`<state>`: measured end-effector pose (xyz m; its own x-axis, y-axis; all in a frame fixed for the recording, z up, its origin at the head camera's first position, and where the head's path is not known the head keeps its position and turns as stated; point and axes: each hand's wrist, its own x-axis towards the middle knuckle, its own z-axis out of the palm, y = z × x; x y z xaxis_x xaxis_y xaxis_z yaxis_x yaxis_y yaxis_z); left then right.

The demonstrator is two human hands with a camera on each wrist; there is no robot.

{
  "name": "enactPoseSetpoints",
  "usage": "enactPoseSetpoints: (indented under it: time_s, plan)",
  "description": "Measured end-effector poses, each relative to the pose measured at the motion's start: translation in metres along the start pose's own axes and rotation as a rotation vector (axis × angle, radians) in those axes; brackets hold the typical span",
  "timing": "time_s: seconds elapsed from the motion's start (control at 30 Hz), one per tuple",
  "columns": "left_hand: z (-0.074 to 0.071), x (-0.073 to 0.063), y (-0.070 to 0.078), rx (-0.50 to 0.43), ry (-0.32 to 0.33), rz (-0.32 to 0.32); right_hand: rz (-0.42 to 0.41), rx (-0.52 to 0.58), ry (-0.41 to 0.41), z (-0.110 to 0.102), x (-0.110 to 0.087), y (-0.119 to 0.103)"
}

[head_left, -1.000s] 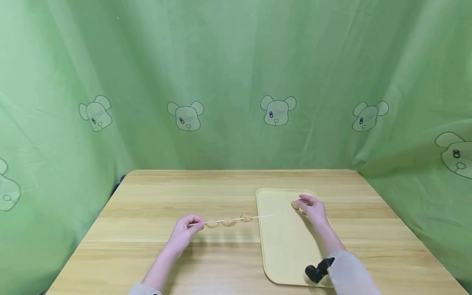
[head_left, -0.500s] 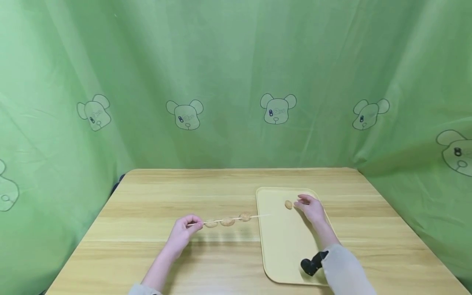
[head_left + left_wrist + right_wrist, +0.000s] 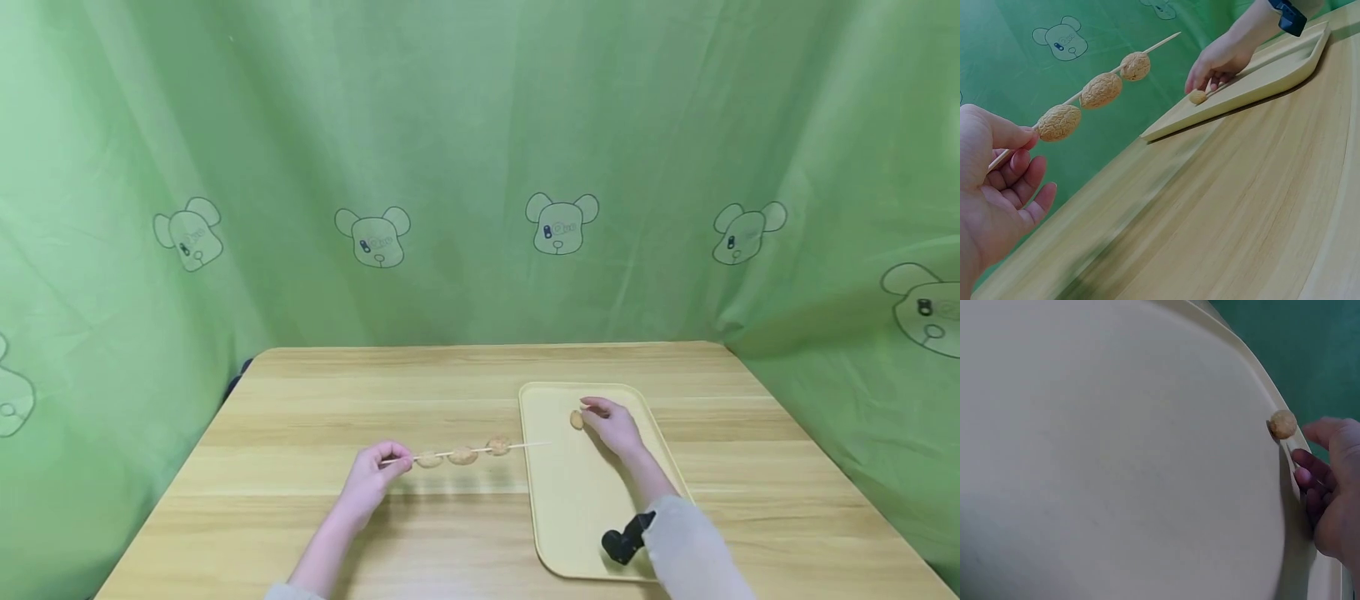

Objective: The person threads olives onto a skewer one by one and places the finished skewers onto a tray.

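Note:
My left hand (image 3: 371,473) pinches the near end of a thin wooden skewer (image 3: 1072,98) between thumb and index finger. Threaded along it are three wrinkled, tan-brown food balls (image 3: 1100,90), and its pointed end sticks out bare past the last one. In the head view this skewer floats above the table, its tip over the tray's left edge. My right hand (image 3: 615,429) is low over the far part of the tray. Its fingers curl about a thin pale stick (image 3: 1290,450), mostly hidden by the hand, with a single brown ball (image 3: 1283,425) at the end.
A pale yellow rectangular tray (image 3: 562,517) with a low rim lies right of centre on the wooden table (image 3: 360,375). A black wrist device (image 3: 624,542) juts from the right sleeve over the tray. Green curtains (image 3: 465,108) printed with bear heads surround the table.
My right hand and the single ball have shifted left over the tray, toward the loaded skewer's tip. The left hand and its skewer stay nearly in place.

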<state>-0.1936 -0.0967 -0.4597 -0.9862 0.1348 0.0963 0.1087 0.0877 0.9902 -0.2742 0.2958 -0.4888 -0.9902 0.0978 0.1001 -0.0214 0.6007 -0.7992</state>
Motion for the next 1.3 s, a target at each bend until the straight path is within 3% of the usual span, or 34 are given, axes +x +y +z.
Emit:
enactPoseSetpoints:
  time_s: [0.2, 0.33, 0.43, 0.67, 0.87, 1.07, 1.3]
  plan:
    - [0.000, 0.000, -0.003, -0.006, -0.013, 0.019, -0.055, -0.017, -0.022, 0.009, 0.001, -0.006]
    - [-0.003, -0.002, -0.004, 0.005, -0.055, 0.129, -0.052, -0.043, -0.009, 0.010, 0.001, -0.006]
    - [-0.005, -0.002, -0.005, 0.009, -0.066, 0.166, -0.064, -0.039, 0.000, 0.009, 0.002, -0.005]
    - [-0.003, -0.001, -0.004, -0.001, -0.015, 0.009, -0.068, -0.013, 0.020, 0.004, -0.002, -0.005]
    - [-0.005, -0.002, -0.003, -0.003, -0.012, 0.005, -0.052, 0.111, -0.010, -0.004, -0.008, -0.013]
    - [-0.005, -0.002, -0.001, -0.007, -0.012, -0.004, -0.114, 0.172, -0.036, -0.010, -0.022, -0.028]
    - [-0.006, -0.002, -0.001, -0.005, -0.005, -0.008, -0.194, 0.267, -0.141, -0.014, -0.041, -0.043]
